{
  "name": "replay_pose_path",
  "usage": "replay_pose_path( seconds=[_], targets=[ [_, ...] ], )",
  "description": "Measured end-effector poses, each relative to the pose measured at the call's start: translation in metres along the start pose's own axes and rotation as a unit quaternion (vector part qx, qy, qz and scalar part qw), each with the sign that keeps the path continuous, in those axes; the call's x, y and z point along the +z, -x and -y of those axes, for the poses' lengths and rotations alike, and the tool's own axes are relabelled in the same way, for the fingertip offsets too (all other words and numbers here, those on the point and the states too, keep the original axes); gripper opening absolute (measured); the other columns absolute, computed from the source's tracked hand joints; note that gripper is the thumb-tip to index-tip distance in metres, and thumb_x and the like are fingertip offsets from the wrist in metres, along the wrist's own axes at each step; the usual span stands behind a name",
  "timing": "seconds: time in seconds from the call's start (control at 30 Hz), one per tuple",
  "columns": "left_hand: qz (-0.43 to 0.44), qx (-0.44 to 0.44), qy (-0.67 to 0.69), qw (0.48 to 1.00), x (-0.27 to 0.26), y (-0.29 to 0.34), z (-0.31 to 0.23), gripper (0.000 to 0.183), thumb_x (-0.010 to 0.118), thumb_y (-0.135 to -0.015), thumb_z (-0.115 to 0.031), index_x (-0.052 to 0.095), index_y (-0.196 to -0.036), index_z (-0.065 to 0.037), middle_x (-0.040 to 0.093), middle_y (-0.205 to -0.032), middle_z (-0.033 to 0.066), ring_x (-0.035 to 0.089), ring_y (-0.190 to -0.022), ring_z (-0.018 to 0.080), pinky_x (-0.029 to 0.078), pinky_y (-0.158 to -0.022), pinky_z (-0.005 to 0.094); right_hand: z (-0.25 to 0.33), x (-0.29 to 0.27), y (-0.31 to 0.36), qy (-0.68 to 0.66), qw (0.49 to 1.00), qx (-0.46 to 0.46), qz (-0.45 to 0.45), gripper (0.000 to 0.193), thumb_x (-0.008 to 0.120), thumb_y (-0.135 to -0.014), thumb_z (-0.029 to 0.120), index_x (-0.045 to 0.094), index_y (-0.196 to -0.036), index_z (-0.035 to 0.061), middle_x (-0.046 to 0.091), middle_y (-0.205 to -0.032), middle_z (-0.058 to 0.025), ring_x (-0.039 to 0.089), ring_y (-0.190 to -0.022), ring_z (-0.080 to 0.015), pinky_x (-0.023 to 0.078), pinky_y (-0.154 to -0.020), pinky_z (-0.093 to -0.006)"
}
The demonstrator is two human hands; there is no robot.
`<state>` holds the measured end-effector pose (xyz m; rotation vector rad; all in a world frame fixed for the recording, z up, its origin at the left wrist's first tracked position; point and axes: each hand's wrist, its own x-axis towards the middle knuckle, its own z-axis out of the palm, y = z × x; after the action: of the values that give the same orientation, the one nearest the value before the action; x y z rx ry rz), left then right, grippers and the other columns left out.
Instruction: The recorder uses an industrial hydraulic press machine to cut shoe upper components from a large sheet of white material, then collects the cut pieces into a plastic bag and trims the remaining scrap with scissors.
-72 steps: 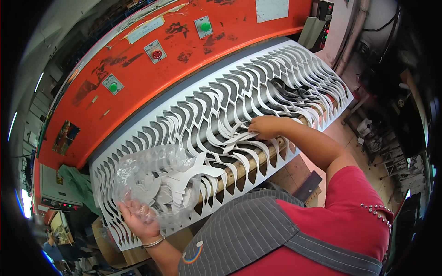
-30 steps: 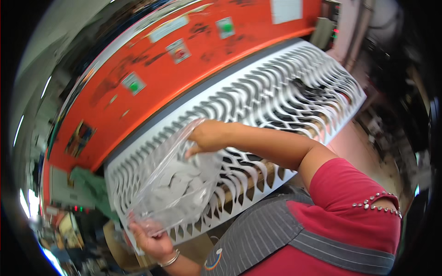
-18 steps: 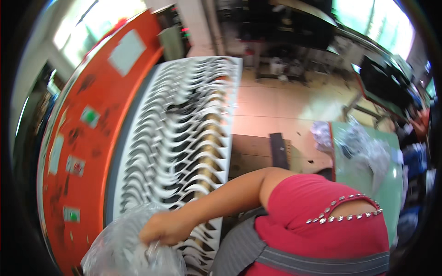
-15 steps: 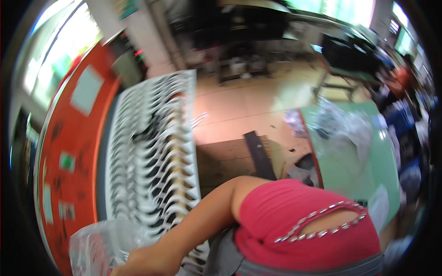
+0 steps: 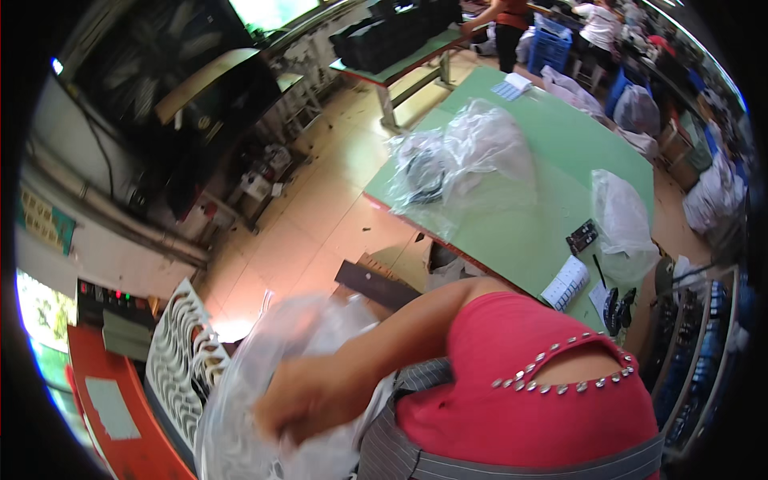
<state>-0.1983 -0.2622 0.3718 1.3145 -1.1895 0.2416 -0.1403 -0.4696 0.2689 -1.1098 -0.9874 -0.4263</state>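
Observation:
My right hand (image 5: 296,400) is at the lower middle, its arm reaching across from the pink sleeve on the right. Its fingers are closed on a clear plastic bag (image 5: 328,320), which bulges out around the hand and the forearm. Motion blurs the fingertips, and I cannot make out what the bag contains. Beyond the bag, on the left, stands a rack of white wavy strips (image 5: 178,352). My left hand does not show.
A green-topped table (image 5: 552,184) at the centre right carries crumpled clear bags (image 5: 480,148), a white plastic bag (image 5: 624,224), a printed sheet (image 5: 566,282) and scissors (image 5: 618,308). An orange panel (image 5: 132,448) stands at lower left. People work at the far right.
My view has swung to the right, bringing the green table to the middle and the rack to the left edge. The plastic bag has come away from beside the rack with my right hand.

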Motion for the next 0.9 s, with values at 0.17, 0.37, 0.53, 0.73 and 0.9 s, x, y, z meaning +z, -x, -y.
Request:
replay_pose_path(
  seconds=[0.17,0.37,0.53,0.73,0.9],
  targets=[
    [0.224,-0.060,0.144,0.962,-0.006,-0.047,0.052,0.036,0.067,-0.084,-0.035,0.064,-0.082,0.001,0.048,-0.064,0.0043,0.045,-0.054,0.0167,0.034,-0.046,0.0275,0.088,-0.110,0.096,0.339,0.879,0.291,-0.167,0.011,0.062,-0.084,0.013,0.059,-0.091,0.0048,0.060,-0.077,-0.0082,0.057,-0.072,-0.0177,0.045,-0.064,-0.0342],
    [0.136,-0.062,0.392,0.908,-0.007,-0.067,0.021,0.039,0.063,-0.088,-0.040,0.064,-0.105,-0.005,0.051,-0.059,0.0001,0.044,-0.047,0.0123,0.034,-0.046,0.0245,0.172,-0.158,0.283,0.788,0.477,0.258,-0.291,0.010,0.053,-0.092,0.009,0.059,-0.099,0.0043,0.054,-0.075,0.0005,0.049,-0.062,-0.0085,0.043,-0.052,-0.0254],
    [0.079,0.085,0.351,0.929,0.007,-0.064,-0.001,0.038,0.062,-0.089,-0.038,0.064,-0.110,-0.006,0.047,-0.056,0.0002,0.042,-0.044,0.0118,0.028,-0.042,0.0245,0.252,-0.245,0.351,0.728,0.398,0.361,-0.425,0.024,0.050,-0.095,0.020,0.046,-0.078,0.0028,0.040,-0.061,-0.0039,0.039,-0.047,-0.0131,0.035,-0.041,-0.0301],
    [-0.008,0.088,0.242,0.966,-0.006,-0.045,-0.036,0.033,0.051,-0.095,-0.034,0.065,-0.109,-0.007,0.044,-0.057,0.0005,0.040,-0.043,0.0114,0.026,-0.040,0.0263,0.187,-0.368,0.383,0.680,0.428,0.461,-0.376,0.023,0.048,-0.093,0.019,0.051,-0.082,-0.0014,0.050,-0.068,-0.0142,0.049,-0.056,-0.0259,0.043,-0.055,-0.0374],
    [0.082,0.147,0.143,0.975,-0.026,-0.038,-0.057,0.033,0.054,-0.094,-0.035,0.065,-0.106,-0.006,0.047,-0.061,0.0010,0.044,-0.047,0.0113,0.029,-0.042,0.0262,0.034,-0.409,0.322,0.653,0.540,0.487,-0.214,0.022,0.048,-0.093,0.018,0.052,-0.083,-0.0019,0.052,-0.072,-0.0161,0.050,-0.060,-0.0284,0.043,-0.059,-0.0389]
  ],
)
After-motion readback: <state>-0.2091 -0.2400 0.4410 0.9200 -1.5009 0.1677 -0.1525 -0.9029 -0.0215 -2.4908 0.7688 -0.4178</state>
